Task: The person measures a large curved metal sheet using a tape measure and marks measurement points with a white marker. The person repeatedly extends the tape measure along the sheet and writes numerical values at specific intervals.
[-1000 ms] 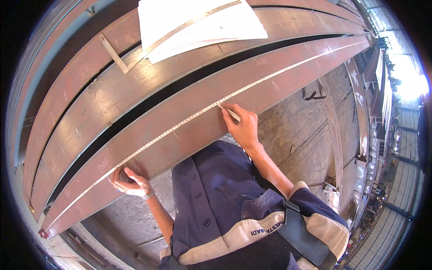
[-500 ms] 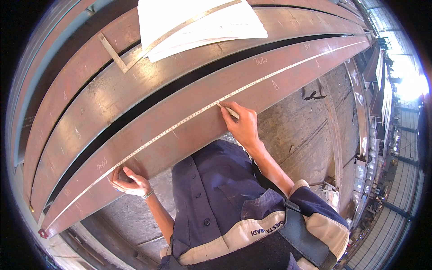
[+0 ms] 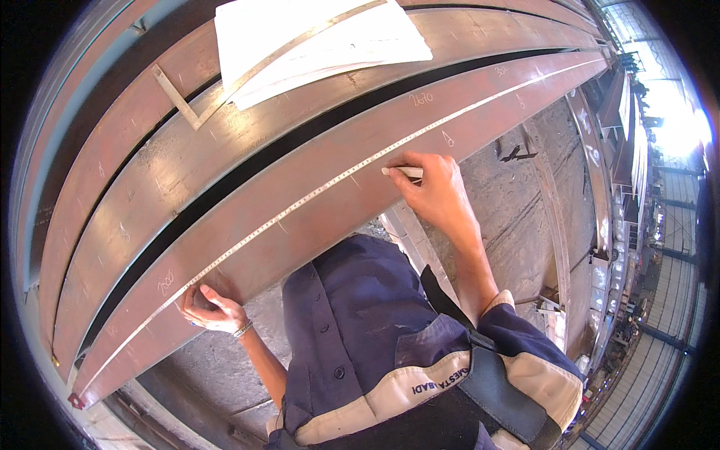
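Observation:
A long yellowish-white measuring tape (image 3: 307, 196) lies stretched along a reddish-brown steel beam (image 3: 352, 214), running from the near left to the far right. My left hand (image 3: 215, 310) rests on the beam at the tape's lower edge, its fingers loosely bent and the thumb apart; nothing shows in its grasp. Between the thumb and fingers of my right hand (image 3: 442, 187) is a white stick of chalk (image 3: 405, 172). The chalk's tip is over the beam, a little below the tape and apart from it. White handwritten marks dot the beam's face.
More steel beams (image 3: 112, 225) lie side by side beyond a dark gap. White paper sheets (image 3: 322, 56) lie on them under a flat metal square (image 3: 184, 105). A small red piece (image 3: 76, 401) sits at the tape's left end. Below is a worn grey floor (image 3: 502, 202) with metal bars.
My right hand has drawn away from the tape, to the right, with the chalk still in its fingers. My left hand stays at the tape. The whole view has shifted slightly.

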Demonstrator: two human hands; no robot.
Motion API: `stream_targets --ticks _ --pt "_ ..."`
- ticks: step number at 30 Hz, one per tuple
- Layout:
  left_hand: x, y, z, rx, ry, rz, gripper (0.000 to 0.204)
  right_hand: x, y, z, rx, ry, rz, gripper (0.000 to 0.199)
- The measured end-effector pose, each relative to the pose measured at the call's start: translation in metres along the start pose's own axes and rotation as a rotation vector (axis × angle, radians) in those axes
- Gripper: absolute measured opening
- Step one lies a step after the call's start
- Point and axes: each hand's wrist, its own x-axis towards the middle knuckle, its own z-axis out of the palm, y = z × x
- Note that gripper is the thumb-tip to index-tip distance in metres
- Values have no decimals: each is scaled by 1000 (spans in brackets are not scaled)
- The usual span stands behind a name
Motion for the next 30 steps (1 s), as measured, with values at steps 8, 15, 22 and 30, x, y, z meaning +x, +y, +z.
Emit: stream_targets --ticks 8,15,22,30 --pt "0 2 1 -17 -11 -31 36 4 54 24 79 208 -25 21" --pt "-2 -4 0 4 -33 -37 36 5 85 28 137 290 -34 19" --pt "-3 -10 0 38 -20 12 33 8 96 26 156 324 -8 18" --pt "-5 -19 3 119 -7 15 43 21 109 9 77 343 40 19"
